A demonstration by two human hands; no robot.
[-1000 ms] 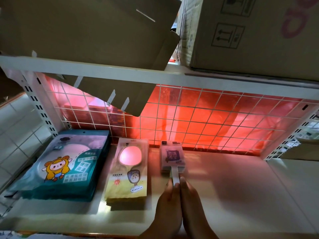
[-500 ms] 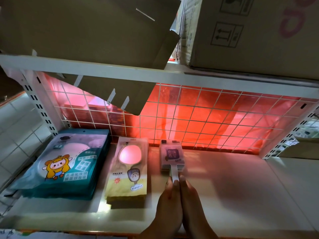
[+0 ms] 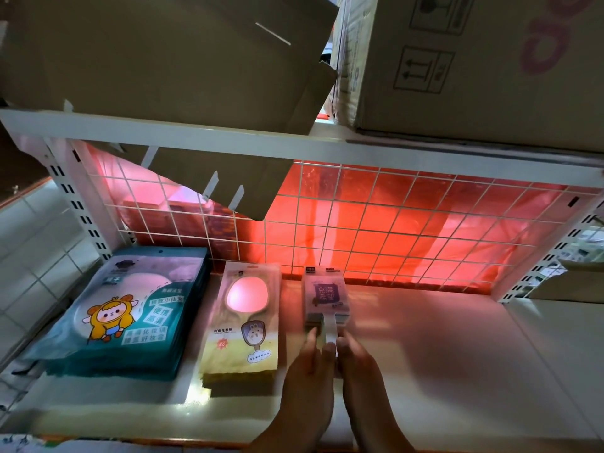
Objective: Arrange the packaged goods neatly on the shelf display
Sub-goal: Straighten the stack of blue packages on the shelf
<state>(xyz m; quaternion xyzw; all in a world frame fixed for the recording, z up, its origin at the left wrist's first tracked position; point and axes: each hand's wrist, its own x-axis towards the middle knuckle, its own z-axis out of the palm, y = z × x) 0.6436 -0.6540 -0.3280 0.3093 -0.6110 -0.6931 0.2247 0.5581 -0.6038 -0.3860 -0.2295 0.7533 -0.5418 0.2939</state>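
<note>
Three stacks of packaged hand mirrors lie in a row at the back left of the white shelf [image 3: 457, 371]. The teal cartoon packs [image 3: 130, 308] are on the left and the yellow packs [image 3: 243, 322] in the middle. On the right is a small purple pack stack [image 3: 327, 294] with a white handle pointing toward me. My left hand [image 3: 307, 380] and my right hand [image 3: 362, 380] lie side by side with straight fingers. They squeeze that handle between their fingertips. My left fingertips reach the pack's near edge.
A white wire grid [image 3: 392, 230] with red glow behind closes the shelf's back. The upper shelf edge [image 3: 294, 148] carries two cardboard boxes [image 3: 163, 60] [image 3: 474, 60]; a cardboard flap [image 3: 222, 181] hangs below it at left. Bare shelf lies right of the purple stack.
Both hands have slid slightly forward along the white handle toward the purple pack. The stacks stay where they were.
</note>
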